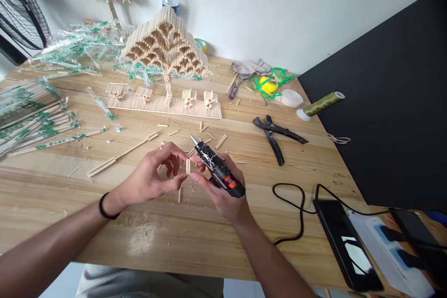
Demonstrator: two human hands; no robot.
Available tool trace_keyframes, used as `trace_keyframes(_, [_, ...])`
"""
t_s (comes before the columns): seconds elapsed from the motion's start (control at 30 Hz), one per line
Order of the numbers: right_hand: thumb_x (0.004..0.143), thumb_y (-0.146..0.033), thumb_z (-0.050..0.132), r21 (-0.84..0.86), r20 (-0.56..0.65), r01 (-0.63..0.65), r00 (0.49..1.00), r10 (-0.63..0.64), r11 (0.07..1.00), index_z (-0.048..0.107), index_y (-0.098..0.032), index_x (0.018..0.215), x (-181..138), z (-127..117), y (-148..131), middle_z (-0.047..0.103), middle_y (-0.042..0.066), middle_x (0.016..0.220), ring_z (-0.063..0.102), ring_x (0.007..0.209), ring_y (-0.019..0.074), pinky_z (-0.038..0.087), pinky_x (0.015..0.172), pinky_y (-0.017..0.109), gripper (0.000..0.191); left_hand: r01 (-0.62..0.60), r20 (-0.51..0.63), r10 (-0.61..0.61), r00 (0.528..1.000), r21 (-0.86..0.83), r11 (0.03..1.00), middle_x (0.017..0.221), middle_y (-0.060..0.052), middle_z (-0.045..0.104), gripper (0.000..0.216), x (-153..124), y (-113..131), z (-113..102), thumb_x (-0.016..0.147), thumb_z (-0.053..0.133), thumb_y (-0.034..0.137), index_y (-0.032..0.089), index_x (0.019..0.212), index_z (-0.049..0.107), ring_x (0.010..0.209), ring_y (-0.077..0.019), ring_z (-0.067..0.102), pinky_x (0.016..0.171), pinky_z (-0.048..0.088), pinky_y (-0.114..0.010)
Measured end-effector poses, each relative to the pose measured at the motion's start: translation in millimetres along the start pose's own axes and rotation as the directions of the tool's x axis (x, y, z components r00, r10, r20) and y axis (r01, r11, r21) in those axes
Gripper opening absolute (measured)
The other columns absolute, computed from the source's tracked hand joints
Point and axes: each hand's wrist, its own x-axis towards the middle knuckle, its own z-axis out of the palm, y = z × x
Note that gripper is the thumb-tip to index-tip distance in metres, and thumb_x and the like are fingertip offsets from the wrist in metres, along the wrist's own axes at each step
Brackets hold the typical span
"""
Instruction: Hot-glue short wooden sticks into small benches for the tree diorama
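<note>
My left hand (157, 171) pinches short pieces of wooden stick (188, 166) upright between thumb and fingertips. My right hand (223, 195) is wrapped round a black hot glue gun (216, 166), its nozzle tilted up and to the left. The right thumb and a fingertip also touch the short pieces from the other side. Beyond the hands stands a tree-shaped model of wooden sticks (167, 42), rising from a flat stick base (157, 104) with several small stick pieces on it. Cut stick bits (221, 141) lie scattered just past the glue gun.
Black cutting pliers (270, 132) lie right of the glue gun. Wrapped chopsticks (31, 102) pile up at left, with empty wrappers (84, 42) behind. A thread spool (323, 104), black cord (303, 214), phone (345, 242) and power strip (387, 251) occupy the right side.
</note>
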Motion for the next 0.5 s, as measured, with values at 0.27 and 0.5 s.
trace_keyframes(0.27, [0.087,-0.024,0.081,0.007,-0.007,-0.008,1.0,0.008,1.0,0.069,-0.024,0.104,-0.8,0.3,2.6,0.082,0.004,0.103,0.062,0.06,0.0125,0.052,0.055,0.027,0.021,0.003,0.005,-0.003,1.0,0.027,1.0,0.1,-0.002,0.065,0.026,0.2,0.8,-0.7,0.095,0.073,0.023,0.019,0.117,0.062,0.073,-0.0104,0.062,0.069,0.056,-0.025])
trace_keyframes(0.5, [0.087,-0.024,0.081,0.023,-0.024,-0.009,1.0,0.01,1.0,0.069,-0.024,0.103,-1.2,1.0,3.2,0.081,0.004,0.102,0.064,0.065,0.0141,0.053,0.056,0.027,0.021,-0.011,-0.007,0.011,1.0,0.012,1.0,0.103,-0.004,0.067,0.026,-0.2,0.4,-1.0,0.095,0.074,0.026,0.019,0.118,0.062,0.073,-0.0104,0.063,0.069,0.057,-0.025])
